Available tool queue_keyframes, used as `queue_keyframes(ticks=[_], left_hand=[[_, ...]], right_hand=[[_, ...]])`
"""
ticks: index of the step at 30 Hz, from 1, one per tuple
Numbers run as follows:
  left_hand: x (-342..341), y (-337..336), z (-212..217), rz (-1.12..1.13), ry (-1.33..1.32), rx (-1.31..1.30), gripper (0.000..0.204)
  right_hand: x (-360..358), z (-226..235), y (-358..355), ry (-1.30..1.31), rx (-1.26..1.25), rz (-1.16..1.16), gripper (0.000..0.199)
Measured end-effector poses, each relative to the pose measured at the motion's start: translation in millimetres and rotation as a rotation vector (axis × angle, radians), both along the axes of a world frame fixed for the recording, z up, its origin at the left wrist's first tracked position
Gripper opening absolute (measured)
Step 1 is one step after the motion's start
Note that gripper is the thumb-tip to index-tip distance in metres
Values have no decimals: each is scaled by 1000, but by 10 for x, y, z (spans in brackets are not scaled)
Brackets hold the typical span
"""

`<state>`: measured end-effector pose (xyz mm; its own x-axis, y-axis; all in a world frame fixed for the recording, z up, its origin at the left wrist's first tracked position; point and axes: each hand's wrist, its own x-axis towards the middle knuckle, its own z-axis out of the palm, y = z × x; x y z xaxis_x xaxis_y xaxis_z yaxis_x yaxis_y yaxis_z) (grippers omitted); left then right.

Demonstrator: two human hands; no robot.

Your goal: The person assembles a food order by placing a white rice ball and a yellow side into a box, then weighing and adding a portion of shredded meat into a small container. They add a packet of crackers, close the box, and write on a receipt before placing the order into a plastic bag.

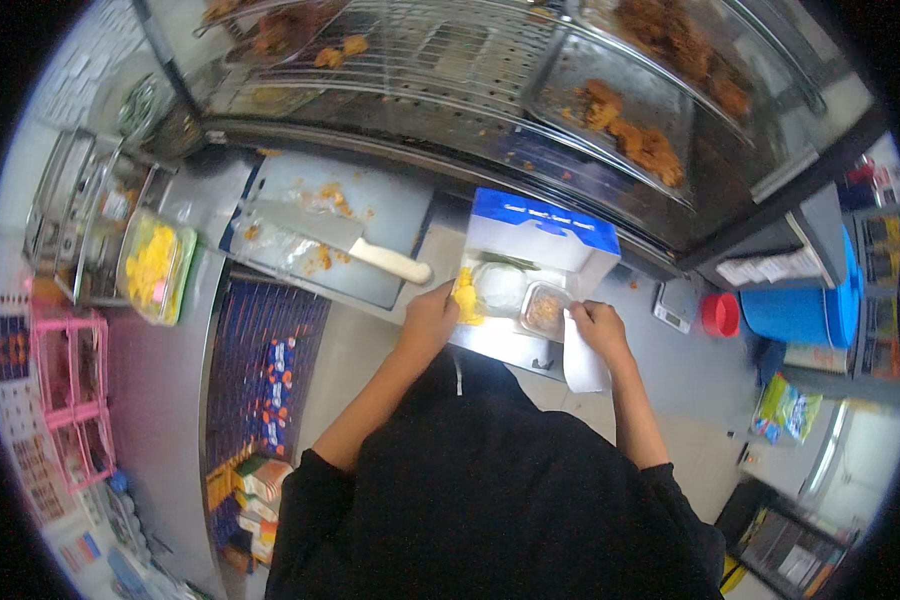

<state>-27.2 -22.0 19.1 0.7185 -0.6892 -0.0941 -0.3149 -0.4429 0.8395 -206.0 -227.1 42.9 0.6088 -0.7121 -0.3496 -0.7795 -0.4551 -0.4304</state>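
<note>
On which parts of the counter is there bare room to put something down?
Bare: the right counter, bordered by the right hand, digital scale and red tub; also, it seems, the left counter, between the pink rack and the dark wire shelving. Crowded: the grey tray, holding a white-handled knife and crumbs, and the open box, holding food.

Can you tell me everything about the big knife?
The knife has a broad, grey, metal-looking blade and a thick, cream-white handle. It lies on a pale grey board, with its handle pointing right and a little toward the person, the end sticking out past the board's edge. Orange-brown crumbs lie around it. No hand holds it.
</note>
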Motion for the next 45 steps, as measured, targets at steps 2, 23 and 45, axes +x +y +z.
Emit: queue_keyframes(ticks=[2, 23, 45], left_hand=[[-30, 7, 34, 1, -22, 37, 26], [-258, 5443, 75, 1218, -221, 123, 21], [518, 7748, -51, 1460, -665, 702, 39]], right_hand=[[-19, -25, 13, -29, -68, 88, 38], [3084, 12, 5109, -191, -15, 1426, 41], [4482, 17, 8201, -1011, 113, 1655, 29]])
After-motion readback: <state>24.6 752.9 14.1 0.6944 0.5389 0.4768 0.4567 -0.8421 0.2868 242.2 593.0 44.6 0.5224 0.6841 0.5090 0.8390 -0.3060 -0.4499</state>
